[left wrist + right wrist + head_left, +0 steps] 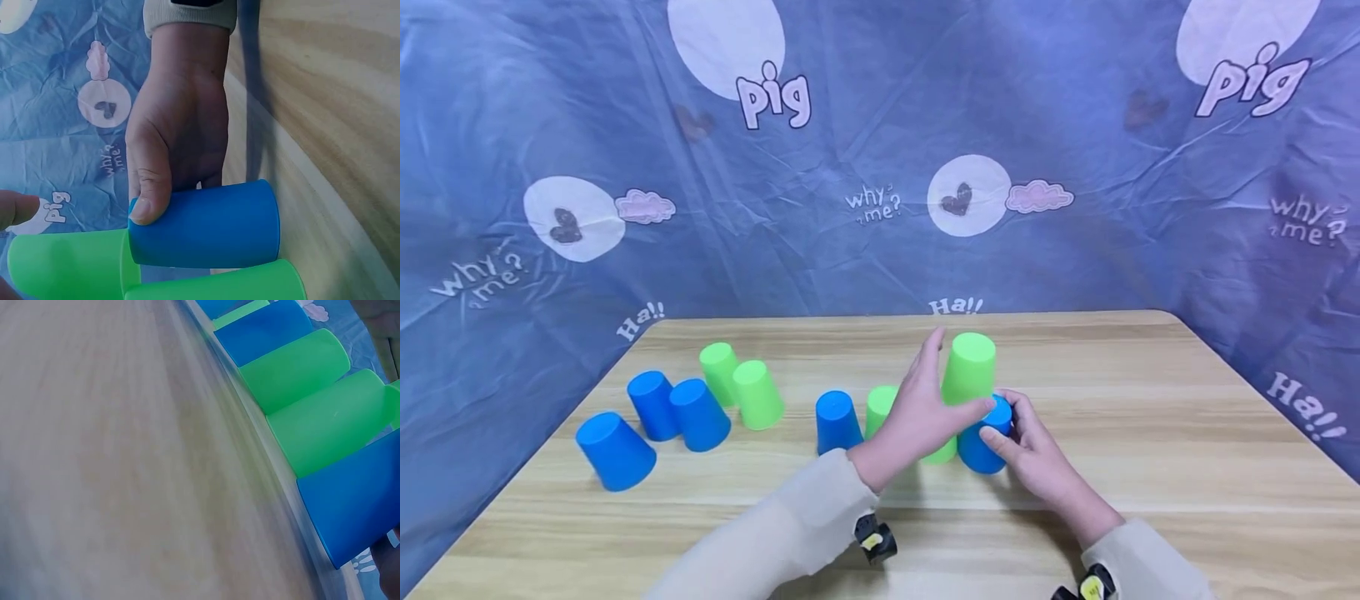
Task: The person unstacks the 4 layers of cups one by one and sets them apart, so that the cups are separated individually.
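An upside-down green cup (972,367) stands on top of a row of upturned cups, over a green cup (938,452) and a blue cup (987,446) at the row's right end. Around the upper cup's left side is my left hand (921,412), fingers straight and thumb spread; in the left wrist view a fingertip (19,208) shows a gap from that cup (69,262). My right hand (1045,467) grips the end blue cup, thumb in front near its top and fingers behind. The same blue cup (356,497) touches its green neighbour (328,422) in the right wrist view.
Leftward in the row are a blue cup (837,423) and a green cup (880,407); my left forearm hides part of it. Farther left stand blue cups (616,450) and green cups (758,396). A blue printed cloth (850,258) hangs behind the wooden table (1150,400).
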Demonstrator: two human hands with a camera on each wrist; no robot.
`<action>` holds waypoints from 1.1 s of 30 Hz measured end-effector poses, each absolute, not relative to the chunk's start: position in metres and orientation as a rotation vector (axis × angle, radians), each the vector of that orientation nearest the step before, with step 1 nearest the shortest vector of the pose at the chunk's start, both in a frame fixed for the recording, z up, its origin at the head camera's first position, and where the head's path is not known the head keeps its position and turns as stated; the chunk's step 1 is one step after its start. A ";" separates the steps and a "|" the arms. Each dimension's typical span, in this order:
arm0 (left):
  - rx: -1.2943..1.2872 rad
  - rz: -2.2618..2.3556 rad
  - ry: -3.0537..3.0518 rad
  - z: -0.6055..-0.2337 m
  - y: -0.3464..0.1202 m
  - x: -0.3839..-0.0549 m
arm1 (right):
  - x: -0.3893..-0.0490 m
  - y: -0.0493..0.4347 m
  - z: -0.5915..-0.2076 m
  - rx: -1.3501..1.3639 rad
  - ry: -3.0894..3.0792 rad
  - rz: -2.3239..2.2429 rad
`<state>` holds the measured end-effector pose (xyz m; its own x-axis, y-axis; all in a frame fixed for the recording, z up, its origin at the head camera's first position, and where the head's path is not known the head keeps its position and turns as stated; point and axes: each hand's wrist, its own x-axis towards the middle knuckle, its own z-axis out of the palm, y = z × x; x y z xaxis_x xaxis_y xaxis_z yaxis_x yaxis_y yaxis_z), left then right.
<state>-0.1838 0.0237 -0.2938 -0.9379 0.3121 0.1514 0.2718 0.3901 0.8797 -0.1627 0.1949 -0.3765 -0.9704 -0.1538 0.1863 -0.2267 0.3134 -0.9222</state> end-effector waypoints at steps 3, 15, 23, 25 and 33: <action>0.569 1.644 2.586 -0.294 0.028 -0.188 | -0.163 0.193 -0.376 0.356 -2.496 1.763; 0.546 1.809 2.577 -0.297 0.042 -0.193 | -0.163 0.193 -0.377 0.335 -2.484 1.772; 0.591 1.860 2.573 -0.300 0.043 -0.192 | -0.162 0.193 -0.376 0.327 -2.485 1.767; 0.589 1.872 2.559 -0.301 0.043 -0.192 | -0.162 0.193 -0.377 0.324 -2.487 1.769; 0.544 1.899 2.535 -0.301 0.044 -0.191 | -0.163 0.193 -0.377 0.322 -2.490 1.782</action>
